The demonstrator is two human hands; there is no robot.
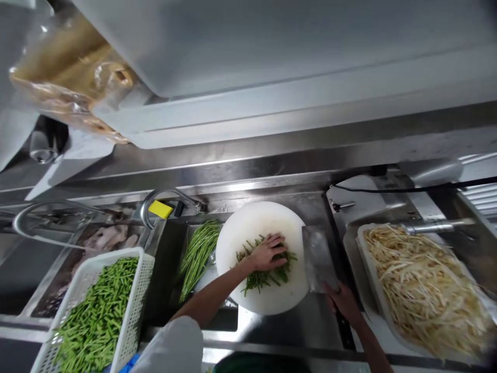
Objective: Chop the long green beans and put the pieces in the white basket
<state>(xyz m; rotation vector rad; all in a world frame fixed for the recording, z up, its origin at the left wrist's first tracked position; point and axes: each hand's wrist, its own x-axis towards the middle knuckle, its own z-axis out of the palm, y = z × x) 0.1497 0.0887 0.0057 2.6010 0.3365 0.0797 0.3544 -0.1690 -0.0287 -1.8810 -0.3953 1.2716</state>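
Observation:
Cut green vegetable stalks (267, 280), thin like long beans, lie in a loose pile on a round white cutting board (248, 223). Resting on that pile, fingers spread, is my left hand (267, 254). My right hand (344, 303) is closed around the grip of a cleaver (318, 259), whose broad blade sits at the right edge of the board. The grip itself is mostly hidden by my fingers. Left of the board, a bunch of long uncut green stalks (202, 254) lies in the sink.
At the lower left stands a white perforated basket (145, 280) with cut green pieces. A white tub (375, 290) of pale shredded strips is at the right. Behind the sinks are a curved faucet (145, 207) and a yellow sponge (160, 209). Pale meat (106, 238) lies in the left sink.

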